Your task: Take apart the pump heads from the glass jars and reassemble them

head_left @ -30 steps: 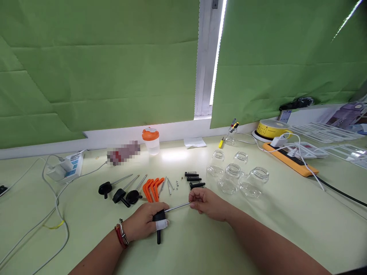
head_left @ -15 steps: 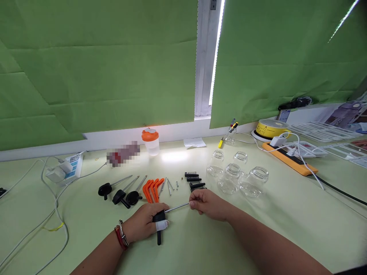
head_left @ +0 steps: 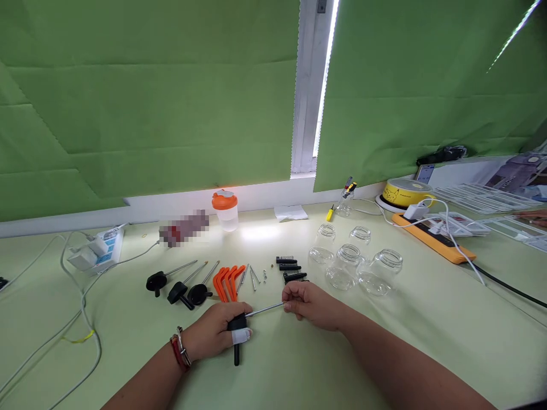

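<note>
My left hand, with white tape on its thumb, is wrapped round a black plastic part from which a metal rod points right. The fingers of my right hand pinch the rod's far end; anything small between them is hidden. Left of my hands lie three similar black parts with rods. Orange curved pieces, metal screws and tiny nuts are just beyond my hands. Black pieces with springs lie behind my right hand.
Several clear glass jars stand to the right. At the back are an orange-lidded cup, a white paper and a yellow screwdriver. An orange power strip lies right; a white one with cables lies left.
</note>
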The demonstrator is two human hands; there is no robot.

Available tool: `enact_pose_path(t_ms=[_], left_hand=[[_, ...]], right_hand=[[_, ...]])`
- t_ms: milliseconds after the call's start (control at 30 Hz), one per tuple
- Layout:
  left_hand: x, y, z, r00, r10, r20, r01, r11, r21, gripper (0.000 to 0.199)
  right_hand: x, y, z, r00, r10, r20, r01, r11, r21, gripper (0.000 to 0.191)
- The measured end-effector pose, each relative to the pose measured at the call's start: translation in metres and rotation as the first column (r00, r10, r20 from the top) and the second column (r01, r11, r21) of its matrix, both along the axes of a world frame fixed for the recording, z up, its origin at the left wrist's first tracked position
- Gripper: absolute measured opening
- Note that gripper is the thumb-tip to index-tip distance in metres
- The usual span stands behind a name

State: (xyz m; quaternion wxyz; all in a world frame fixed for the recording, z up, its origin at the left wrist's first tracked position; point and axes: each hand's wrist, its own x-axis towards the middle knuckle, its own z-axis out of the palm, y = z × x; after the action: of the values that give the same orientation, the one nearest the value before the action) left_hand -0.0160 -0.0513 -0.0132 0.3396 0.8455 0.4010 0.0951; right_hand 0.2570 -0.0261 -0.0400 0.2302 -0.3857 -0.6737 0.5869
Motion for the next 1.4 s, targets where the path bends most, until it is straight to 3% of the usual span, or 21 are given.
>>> enact_pose_path(t_ms=[200, 767, 1000, 1233, 1400], left_hand=[[-0.001, 0.000, -0.001, 1.000, -0.001, 0.001, 0.001, 1.000, -0.007, 0.032], [-0.001, 0.001, -0.003, 1.000, 0.024, 0.008, -0.023, 0.999, -0.033, 0.030], [-0.002, 0.002, -0.006, 0.999, 0.051, -0.009, -0.051, 0.998, -0.027, 0.029], [-0.002, 0.000, -0.004, 0.998, 0.067, -0.019, -0.068, 0.997, -0.038, 0.029], [-0.001, 0.000, -0.007, 0.984, 0.176, 0.002, -0.176, 0.984, -0.038, 0.033]], right_hand=[[-0.001, -0.001, 0.002, 0.999, -0.009, 0.034, 0.008, 1.000, 0.012, 0.008], [0.001, -0.004, 0.010, 0.994, 0.011, 0.112, -0.018, 0.998, 0.054, 0.028], [0.000, -0.002, 0.004, 0.999, -0.015, -0.046, 0.014, 0.999, -0.028, 0.022], [0.000, -0.004, 0.007, 1.000, -0.013, 0.023, 0.013, 1.000, -0.005, 0.013], [0.000, -0.003, 0.009, 0.997, -0.018, 0.069, 0.017, 1.000, 0.015, 0.015]])
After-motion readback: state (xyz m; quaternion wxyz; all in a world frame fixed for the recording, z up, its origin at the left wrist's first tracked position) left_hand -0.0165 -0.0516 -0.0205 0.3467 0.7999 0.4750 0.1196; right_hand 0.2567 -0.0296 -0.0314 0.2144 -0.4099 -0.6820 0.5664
